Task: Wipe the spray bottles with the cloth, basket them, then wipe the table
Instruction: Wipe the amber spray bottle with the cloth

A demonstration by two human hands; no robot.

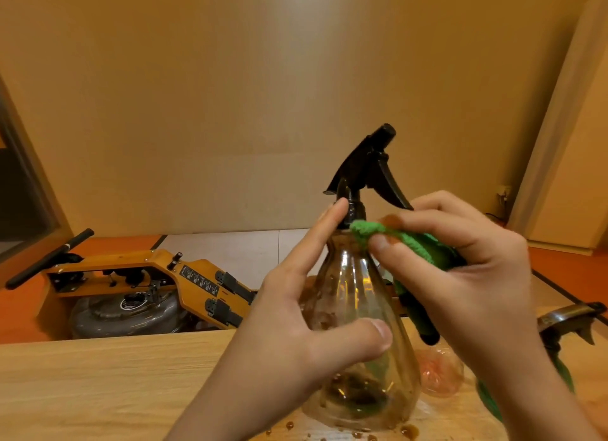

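Note:
A clear spray bottle (357,296) with a black trigger head stands upright on the wooden table (98,384), smeared with brown stains. My left hand (296,328) grips its body, thumb across the front and forefinger up at the neck. My right hand (467,276) holds a green cloth (418,246) pressed against the bottle's shoulder just below the black cap. A second spray bottle (569,325), green with a dark trigger, shows at the right behind my right forearm, mostly hidden.
Brown drops (408,431) lie on the table around the bottle's base. A pinkish clear object (439,373) sits right of the bottle. Beyond the table's far edge stands a wooden rowing machine (138,286) with a water tank on an orange floor.

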